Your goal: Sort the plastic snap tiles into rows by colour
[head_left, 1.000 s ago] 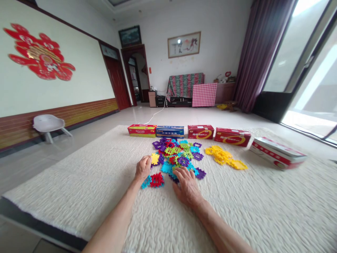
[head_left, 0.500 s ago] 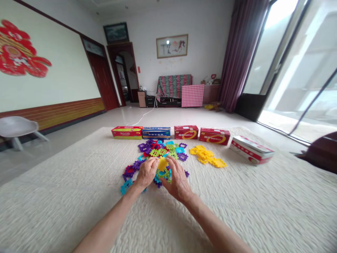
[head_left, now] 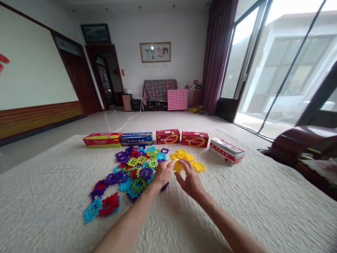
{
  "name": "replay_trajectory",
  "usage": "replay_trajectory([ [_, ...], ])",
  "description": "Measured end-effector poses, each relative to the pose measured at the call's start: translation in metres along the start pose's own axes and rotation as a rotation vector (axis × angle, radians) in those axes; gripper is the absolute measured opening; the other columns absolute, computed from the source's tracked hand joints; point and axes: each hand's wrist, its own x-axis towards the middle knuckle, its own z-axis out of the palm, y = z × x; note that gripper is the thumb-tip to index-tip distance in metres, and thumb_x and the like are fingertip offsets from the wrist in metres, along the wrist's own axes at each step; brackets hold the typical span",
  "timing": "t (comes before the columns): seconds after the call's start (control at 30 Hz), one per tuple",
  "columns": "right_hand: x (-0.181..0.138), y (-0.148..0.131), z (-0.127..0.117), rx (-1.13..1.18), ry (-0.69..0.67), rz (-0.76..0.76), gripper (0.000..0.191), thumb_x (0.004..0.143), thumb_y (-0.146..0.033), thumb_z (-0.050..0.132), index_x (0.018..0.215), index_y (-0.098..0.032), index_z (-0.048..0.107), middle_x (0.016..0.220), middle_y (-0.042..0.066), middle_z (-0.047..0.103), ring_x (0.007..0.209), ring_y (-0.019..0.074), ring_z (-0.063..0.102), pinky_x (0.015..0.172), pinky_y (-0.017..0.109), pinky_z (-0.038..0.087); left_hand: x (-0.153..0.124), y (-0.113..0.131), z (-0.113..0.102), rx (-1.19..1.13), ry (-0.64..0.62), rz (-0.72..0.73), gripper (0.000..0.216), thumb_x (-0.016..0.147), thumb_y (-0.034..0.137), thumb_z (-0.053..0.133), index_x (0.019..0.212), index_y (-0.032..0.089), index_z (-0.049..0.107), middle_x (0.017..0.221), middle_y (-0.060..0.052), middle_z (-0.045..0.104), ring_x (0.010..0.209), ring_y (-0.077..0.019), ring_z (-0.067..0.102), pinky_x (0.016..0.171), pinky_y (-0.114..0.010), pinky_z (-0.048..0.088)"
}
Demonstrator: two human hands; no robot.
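A yellow plastic interlocking piece with toothed edges is between my two hands, just in front of the yellow pile. My left hand is closed, with thumb and fingertips pinched at the piece's left edge. Curved round the right side of the same piece is my right hand, its fingertips at the upper edge and the thumb below. Several more yellow pieces lie heaped right behind. To the left, a loose pile of purple, blue, green and red toothed pieces spreads over the quilted cover; my left hand hides its right edge.
Along the back stand a red-and-yellow box, a blue box and two red boxes. A white-and-red box sits at an angle on the right. The pale quilted cover lies under everything.
Both hands have carried the yellow piece from above the multicoloured pile rightward, close to the yellow pile. The camera view has turned to the right.
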Motion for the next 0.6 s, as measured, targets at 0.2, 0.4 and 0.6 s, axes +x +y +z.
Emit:
replay_trajectory([
  [0.2, 0.008, 0.091, -0.022, -0.219, 0.034, 0.14, 0.038, 0.079, -0.028, 0.053, 0.116, -0.018, 0.053, 0.118, 0.014, 0.057, 0.105, 0.027, 0.056, 0.09, 0.047, 0.046, 0.056, 0.0, 0.057, -0.001, 0.102, -0.046, 0.031, 0.085, 0.023, 0.044, 0.107, 0.017, 0.065, 0.109, -0.01, 0.068, 0.102, -0.0217, 0.061, 0.09, -0.032, 0.044],
  [0.4, -0.002, 0.119, -0.021, -0.19, -0.055, 0.219, 0.047, 0.08, -0.034, 0.052, 0.124, -0.017, 0.047, 0.126, 0.015, 0.053, 0.114, 0.0263, 0.053, 0.095, 0.045, 0.044, 0.089, -0.005, 0.105, 0.112, 0.2, -0.005, 0.035, 0.082, 0.023, 0.046, 0.112, 0.015, 0.062, 0.113, -0.014, 0.063, 0.111, -0.0261, 0.054, 0.097, -0.038, 0.04],
  [0.6, -0.002, 0.112, -0.018, -0.232, -0.154, 0.241, 0.055, 0.082, -0.038, 0.053, 0.132, -0.017, 0.04, 0.134, 0.017, 0.047, 0.124, 0.0298, 0.045, 0.099, 0.05, 0.039, 0.1, -0.008, 0.119, 0.241, 0.224, -0.02, 0.035, 0.084, 0.033, 0.049, 0.111, 0.016, 0.063, 0.114, -0.015, 0.059, 0.112, -0.0309, 0.049, 0.093, -0.043, 0.038],
])
